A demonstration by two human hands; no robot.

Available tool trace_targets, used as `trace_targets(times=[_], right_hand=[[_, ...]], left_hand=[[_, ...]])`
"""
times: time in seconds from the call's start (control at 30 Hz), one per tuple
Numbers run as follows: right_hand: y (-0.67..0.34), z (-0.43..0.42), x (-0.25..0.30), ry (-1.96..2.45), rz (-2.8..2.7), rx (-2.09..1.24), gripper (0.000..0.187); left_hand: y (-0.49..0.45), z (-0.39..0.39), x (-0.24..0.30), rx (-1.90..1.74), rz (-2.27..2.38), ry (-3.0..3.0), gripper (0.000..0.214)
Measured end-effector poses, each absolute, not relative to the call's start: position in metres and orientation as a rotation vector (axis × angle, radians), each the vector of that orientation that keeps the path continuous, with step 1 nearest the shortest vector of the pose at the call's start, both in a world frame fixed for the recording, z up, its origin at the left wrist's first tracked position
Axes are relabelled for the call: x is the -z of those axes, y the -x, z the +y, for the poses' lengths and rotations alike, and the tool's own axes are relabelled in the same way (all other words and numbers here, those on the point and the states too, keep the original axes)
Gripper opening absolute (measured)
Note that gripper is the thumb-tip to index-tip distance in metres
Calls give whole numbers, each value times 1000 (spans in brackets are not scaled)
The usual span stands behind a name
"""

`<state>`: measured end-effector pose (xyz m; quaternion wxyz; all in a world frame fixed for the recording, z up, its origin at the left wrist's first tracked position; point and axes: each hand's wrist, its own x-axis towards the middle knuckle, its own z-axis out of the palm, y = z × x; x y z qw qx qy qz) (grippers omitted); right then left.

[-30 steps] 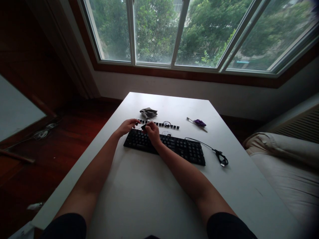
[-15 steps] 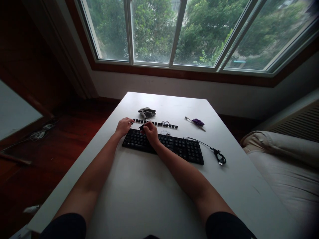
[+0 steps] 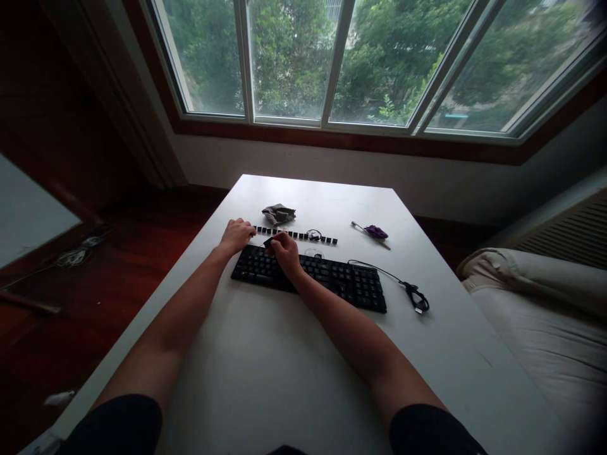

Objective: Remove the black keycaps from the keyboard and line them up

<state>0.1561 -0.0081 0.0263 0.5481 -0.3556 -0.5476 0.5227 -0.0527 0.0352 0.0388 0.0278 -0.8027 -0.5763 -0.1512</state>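
A black keyboard (image 3: 327, 273) lies across the white table, with a row of loose black keycaps (image 3: 296, 235) just beyond its back edge. At the left end of that row, my left hand (image 3: 236, 236) is closed, its fingertips pinching a small dark keycap on or just above the table. Over the keyboard's left half, my right hand (image 3: 286, 251) pinches a small flat black piece (image 3: 268, 242), whose exact kind is too small to make out. My right hand and forearm cover some of the keys.
Behind the keycaps lies a crumpled grey cloth (image 3: 279, 214). A brush (image 3: 355, 225) and a purple cloth-like bundle (image 3: 377, 232) rest at the back right. The keyboard's coiled USB cable (image 3: 416, 297) lies right of it. A cushioned seat (image 3: 531, 316) stands beside the table (image 3: 265, 373).
My left hand has shifted slightly up and to the right, closer to the end of the keycap row. My right hand stays nearly in place, still holding the flat black piece.
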Motion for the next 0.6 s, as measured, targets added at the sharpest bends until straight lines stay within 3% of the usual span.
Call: trace_targets(times=[0.6], right_hand=[[-156, -8, -25, 794, -1279, -1260, 14]], left_hand=[[55, 42, -34, 610, -1787, 2564, 39]])
